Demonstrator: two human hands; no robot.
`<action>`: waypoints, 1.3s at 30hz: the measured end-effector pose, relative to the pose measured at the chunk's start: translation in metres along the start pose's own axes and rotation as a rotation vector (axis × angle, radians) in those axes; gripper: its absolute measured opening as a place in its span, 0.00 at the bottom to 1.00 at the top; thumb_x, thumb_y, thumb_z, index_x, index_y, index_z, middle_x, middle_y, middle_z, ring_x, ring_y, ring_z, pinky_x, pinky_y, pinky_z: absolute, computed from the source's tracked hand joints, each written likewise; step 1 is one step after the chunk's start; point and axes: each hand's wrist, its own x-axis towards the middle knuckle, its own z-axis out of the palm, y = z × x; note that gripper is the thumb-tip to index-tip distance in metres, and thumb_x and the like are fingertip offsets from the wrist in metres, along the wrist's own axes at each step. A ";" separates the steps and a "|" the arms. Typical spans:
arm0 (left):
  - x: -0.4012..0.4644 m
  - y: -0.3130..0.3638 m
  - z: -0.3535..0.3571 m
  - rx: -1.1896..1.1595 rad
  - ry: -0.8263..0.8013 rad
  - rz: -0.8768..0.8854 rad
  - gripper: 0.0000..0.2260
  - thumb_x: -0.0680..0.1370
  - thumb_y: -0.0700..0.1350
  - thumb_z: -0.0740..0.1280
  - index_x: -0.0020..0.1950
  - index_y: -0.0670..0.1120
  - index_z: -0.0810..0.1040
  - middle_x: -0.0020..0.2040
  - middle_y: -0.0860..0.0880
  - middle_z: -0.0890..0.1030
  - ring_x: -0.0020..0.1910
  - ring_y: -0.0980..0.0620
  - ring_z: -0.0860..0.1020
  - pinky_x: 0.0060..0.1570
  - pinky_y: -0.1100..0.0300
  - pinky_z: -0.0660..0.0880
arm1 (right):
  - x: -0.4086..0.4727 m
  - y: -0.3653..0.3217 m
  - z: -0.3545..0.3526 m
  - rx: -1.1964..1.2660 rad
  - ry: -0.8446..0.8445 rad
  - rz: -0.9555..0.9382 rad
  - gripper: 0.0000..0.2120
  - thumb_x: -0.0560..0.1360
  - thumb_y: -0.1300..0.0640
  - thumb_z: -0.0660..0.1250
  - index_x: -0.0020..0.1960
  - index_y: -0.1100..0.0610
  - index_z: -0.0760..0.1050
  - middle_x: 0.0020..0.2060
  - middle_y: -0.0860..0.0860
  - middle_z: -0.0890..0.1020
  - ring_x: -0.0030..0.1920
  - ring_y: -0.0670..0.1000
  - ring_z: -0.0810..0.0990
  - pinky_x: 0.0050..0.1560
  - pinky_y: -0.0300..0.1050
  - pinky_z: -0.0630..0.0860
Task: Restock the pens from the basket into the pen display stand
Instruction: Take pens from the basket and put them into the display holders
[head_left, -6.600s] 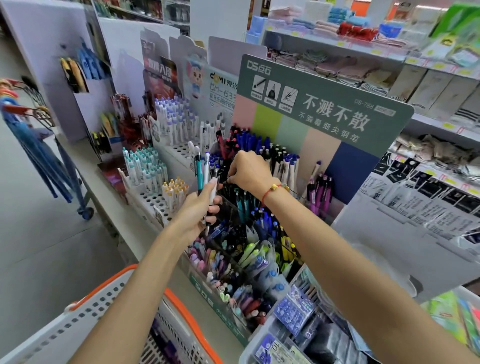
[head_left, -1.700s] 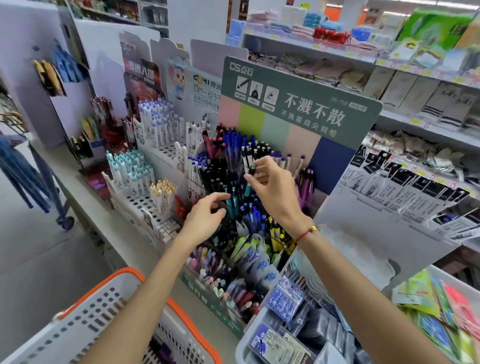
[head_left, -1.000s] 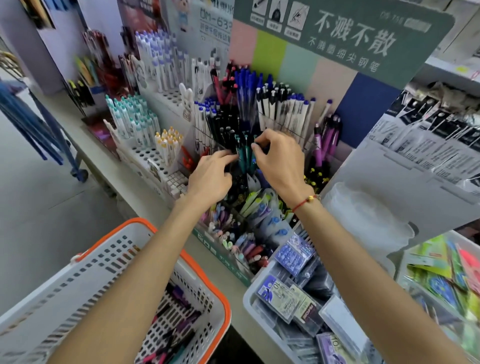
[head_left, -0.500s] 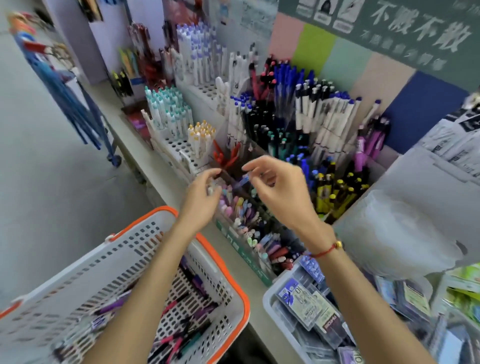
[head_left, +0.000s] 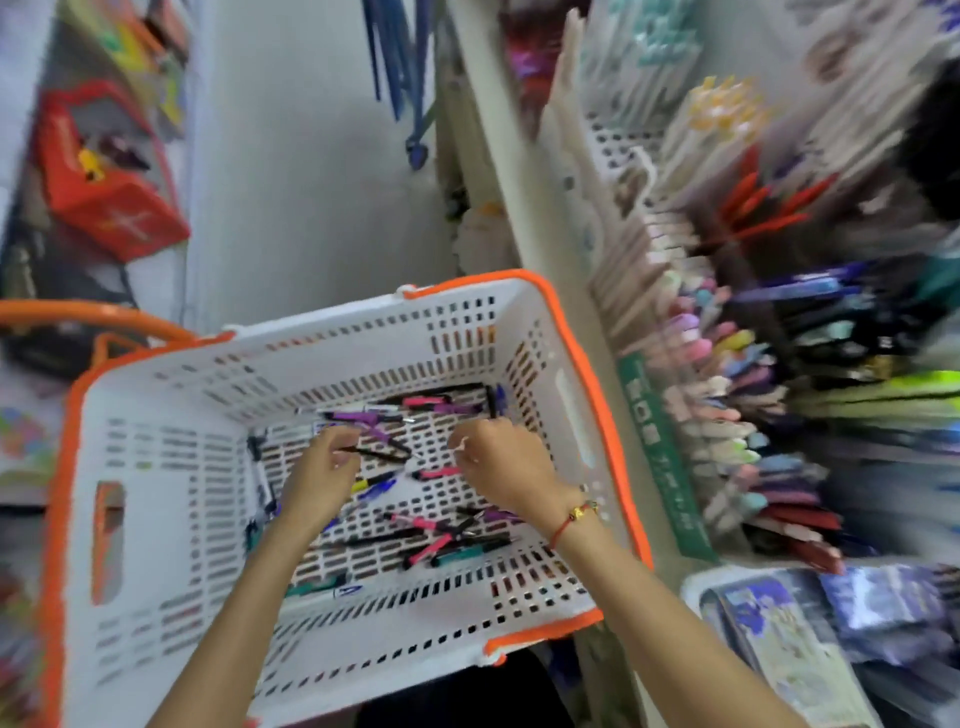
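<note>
Since the moment half a second earlier, both hands have been brought down from the pen display stand (head_left: 769, 364) into the white slotted plastic basket with the orange rim (head_left: 171, 415), and the view has been swung downward so that the basket now fills the lower middle of the frame.

Nearest, two bare forearms are seen reaching in over the basket's near wall. A red cord bracelet with a small gold bead (head_left: 574, 517) is worn on the right wrist. On the basket floor, loose pens (head_left: 447, 540) in pink, purple, black, blue and teal are scattered between and around the hands.

The left hand (head_left: 317, 483) is lowered over the pens with its fingers curled, and a thin black pen (head_left: 382, 453) appears to be pinched at its fingertips. The right hand (head_left: 501, 462) is held just above the floor with fingers bent; whether anything is grasped by it cannot be told.

Just beside the basket on the right, the tiered pen display stand is seen heavily blurred, its rows filled with pastel, red, blue and dark pens. Below it, a white tray of packaged goods (head_left: 779, 639) is visible. Farther off on the left, a red box (head_left: 109, 197) lies by the grey floor.
</note>
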 end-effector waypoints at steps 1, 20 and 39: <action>0.001 -0.018 -0.001 0.031 -0.023 -0.038 0.15 0.83 0.40 0.59 0.70 0.46 0.71 0.68 0.46 0.73 0.54 0.47 0.77 0.50 0.52 0.72 | 0.008 -0.006 0.009 -0.006 -0.028 -0.045 0.10 0.79 0.59 0.61 0.58 0.54 0.78 0.47 0.54 0.83 0.46 0.57 0.81 0.41 0.51 0.78; 0.008 -0.093 0.070 1.045 -0.267 0.166 0.27 0.76 0.46 0.71 0.70 0.44 0.63 0.67 0.46 0.71 0.65 0.45 0.71 0.58 0.52 0.71 | 0.017 0.022 0.128 -0.660 -0.424 -0.190 0.25 0.75 0.59 0.68 0.68 0.61 0.61 0.61 0.57 0.72 0.58 0.56 0.74 0.46 0.43 0.71; 0.034 -0.052 0.003 -0.417 -0.456 -0.215 0.04 0.83 0.43 0.60 0.57 0.48 0.70 0.48 0.50 0.80 0.43 0.55 0.78 0.41 0.67 0.76 | 0.058 0.018 0.071 0.297 -0.555 0.322 0.03 0.78 0.60 0.62 0.51 0.56 0.69 0.37 0.51 0.74 0.33 0.47 0.71 0.34 0.41 0.70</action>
